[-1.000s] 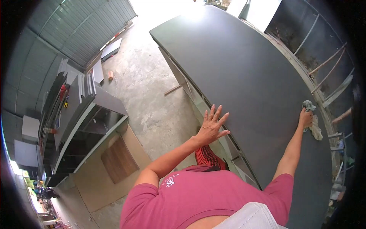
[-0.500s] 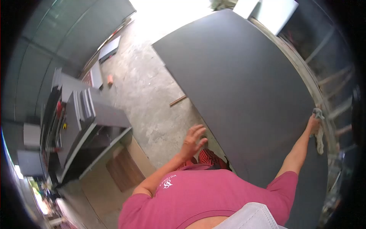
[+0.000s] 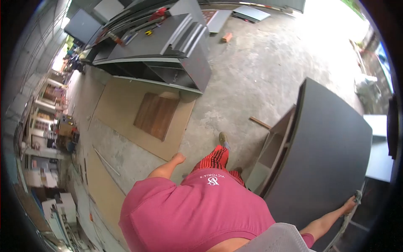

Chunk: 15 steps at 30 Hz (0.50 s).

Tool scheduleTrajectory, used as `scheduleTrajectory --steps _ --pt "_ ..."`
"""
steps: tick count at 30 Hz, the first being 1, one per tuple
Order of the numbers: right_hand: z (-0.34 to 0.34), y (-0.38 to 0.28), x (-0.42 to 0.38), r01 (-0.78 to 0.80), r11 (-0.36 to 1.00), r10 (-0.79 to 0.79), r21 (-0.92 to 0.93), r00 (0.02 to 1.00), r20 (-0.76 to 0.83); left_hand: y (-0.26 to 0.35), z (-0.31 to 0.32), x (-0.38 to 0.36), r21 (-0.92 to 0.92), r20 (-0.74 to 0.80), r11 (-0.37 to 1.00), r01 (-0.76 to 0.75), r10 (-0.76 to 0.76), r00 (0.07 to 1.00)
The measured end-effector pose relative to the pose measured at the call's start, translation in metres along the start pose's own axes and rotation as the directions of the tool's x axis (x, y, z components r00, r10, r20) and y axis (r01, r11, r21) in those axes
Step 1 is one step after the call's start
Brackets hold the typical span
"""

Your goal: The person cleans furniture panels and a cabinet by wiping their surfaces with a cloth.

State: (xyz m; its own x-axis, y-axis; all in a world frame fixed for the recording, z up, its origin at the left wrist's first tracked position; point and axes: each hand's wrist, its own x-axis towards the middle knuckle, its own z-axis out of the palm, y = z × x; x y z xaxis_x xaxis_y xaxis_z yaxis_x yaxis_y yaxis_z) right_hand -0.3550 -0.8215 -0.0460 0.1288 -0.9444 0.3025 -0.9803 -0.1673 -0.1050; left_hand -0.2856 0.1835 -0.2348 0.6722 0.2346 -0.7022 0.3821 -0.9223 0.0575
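My right hand (image 3: 349,204) is closed on a greyish rag (image 3: 357,196) at the far edge of a large dark grey panel (image 3: 323,143). The panel forms the broad upper surface of a cabinet (image 3: 275,147) whose open compartments face my legs. Part of the rag hangs along the panel's edge. My left hand (image 3: 179,158) hangs beside my body over the floor, fingers curled in, with nothing visible in it.
Another dark cabinet (image 3: 197,67) stands ahead to the left, with panels, strips and a yellow tape measure (image 3: 148,32) on top. A brown wooden board (image 3: 156,115) lies on cardboard (image 3: 117,101). A wood strip (image 3: 260,122) and an orange brick (image 3: 227,37) are on the floor.
My view has swung to the left, bringing the cabinet's open side and more floor into sight. My left hand has dropped back from the panel and curled; the right still grips the rag.
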Motion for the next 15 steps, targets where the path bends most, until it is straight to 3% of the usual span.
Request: scheduleTrajectory --steps 1,5,7,8,10,11,12,14,15 --pt "0.005 -0.034 0.001 0.019 1.000 -0.019 0.017 1.000 0.000 -0.006 0.002 0.001 -0.017 -0.041 1.000 -0.011 0.010 0.999" --pt "0.067 -0.174 0.018 0.250 0.968 -0.250 0.011 0.968 0.002 0.041 0.000 0.015 -0.269 0.112 0.956 -0.114 0.149 0.982" --pt "0.080 -0.252 0.006 0.383 0.924 -0.383 -0.013 0.924 0.003 0.076 -0.005 0.035 -0.293 0.051 0.890 -0.350 0.380 0.923" --pt "0.073 -0.289 -0.013 0.410 0.912 -0.410 0.001 0.912 -0.010 0.097 -0.020 0.033 -0.403 0.000 0.844 -0.354 0.387 0.922" --pt "0.043 -0.360 -0.070 0.568 0.816 -0.577 -0.105 0.797 -0.178 0.121 -0.047 0.038 -0.524 -0.073 0.775 -0.354 0.373 0.925" --pt "0.043 -0.392 -0.092 0.589 0.804 -0.567 -0.082 0.718 -0.404 0.124 -0.053 0.047 -0.541 -0.121 0.761 -0.359 0.352 0.928" --pt "0.050 -0.420 -0.100 0.610 0.789 -0.579 -0.069 0.701 -0.416 0.123 -0.062 0.056 -0.556 -0.168 0.747 -0.365 0.329 0.929" --pt "0.053 -0.469 -0.121 0.609 0.730 -0.663 -0.309 0.525 -0.533 0.106 -0.089 0.074 -0.557 -0.176 0.761 -0.333 0.284 0.943" --pt "0.055 -0.491 -0.136 0.655 0.755 -0.614 -0.026 0.694 -0.376 0.091 -0.092 0.088 -0.578 -0.174 0.759 -0.300 0.244 0.954"
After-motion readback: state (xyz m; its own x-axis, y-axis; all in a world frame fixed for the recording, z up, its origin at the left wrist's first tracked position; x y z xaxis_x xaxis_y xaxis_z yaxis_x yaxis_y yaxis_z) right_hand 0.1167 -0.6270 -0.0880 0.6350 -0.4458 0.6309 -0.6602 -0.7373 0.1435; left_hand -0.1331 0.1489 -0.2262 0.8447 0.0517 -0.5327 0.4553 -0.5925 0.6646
